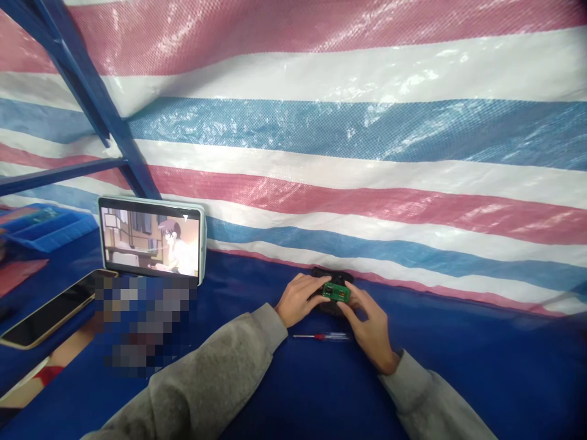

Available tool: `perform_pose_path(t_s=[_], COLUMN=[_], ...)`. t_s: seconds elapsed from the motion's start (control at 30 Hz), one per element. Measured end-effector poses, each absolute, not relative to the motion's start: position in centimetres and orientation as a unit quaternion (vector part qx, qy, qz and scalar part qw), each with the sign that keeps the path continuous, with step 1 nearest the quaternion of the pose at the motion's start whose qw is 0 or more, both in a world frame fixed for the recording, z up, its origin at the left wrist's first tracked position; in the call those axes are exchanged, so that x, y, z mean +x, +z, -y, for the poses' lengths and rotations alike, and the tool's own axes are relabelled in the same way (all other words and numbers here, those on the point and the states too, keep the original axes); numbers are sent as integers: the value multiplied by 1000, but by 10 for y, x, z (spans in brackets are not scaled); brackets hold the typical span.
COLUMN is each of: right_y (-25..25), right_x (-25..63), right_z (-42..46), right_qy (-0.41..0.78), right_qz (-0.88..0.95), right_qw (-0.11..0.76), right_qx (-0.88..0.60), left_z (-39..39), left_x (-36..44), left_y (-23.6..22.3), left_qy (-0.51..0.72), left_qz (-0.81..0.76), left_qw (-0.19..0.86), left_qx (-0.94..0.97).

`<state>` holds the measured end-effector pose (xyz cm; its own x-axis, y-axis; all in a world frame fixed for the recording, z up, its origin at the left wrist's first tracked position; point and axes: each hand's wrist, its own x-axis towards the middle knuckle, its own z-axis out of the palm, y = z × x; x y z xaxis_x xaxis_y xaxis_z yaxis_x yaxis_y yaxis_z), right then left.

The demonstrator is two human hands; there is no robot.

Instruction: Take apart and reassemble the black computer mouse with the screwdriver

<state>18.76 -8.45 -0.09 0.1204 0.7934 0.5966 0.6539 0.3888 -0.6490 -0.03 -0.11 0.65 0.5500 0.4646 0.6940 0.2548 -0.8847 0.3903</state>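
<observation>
Left hand (pixel 300 299) and right hand (pixel 370 324) pinch green circuit board (pixel 336 292) over black casing (pixel 331 305); screwdriver (pixel 321 337) near side.

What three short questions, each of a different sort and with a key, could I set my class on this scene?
1. True or false: the left hand and the right hand both touch the green circuit board.

2. Multiple choice: how is the sheet behind the blue table coloured?
A) plain white
B) striped in red, white and blue
C) plain green

3. Short answer: which tool lies on the table, nearer the person than the board?

Key:
1. True
2. B
3. A screwdriver
</observation>
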Motion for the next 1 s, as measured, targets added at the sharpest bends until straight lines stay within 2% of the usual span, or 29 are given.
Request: perform_pose_path(t_s=[0.53, 1.0], right_y=[5, 3], right_x=[185, 187], right_z=[87, 87], right_qy=[51, 74], right_qz=[655, 630], right_qw=[509, 516], right_qx=[-557, -576], left_z=[0, 1], left_x=[0, -1], left_y=[4, 4], left_qy=[435, 421], left_qz=[-209, -195], left_qw=[150, 133], left_qx=[863, 876])
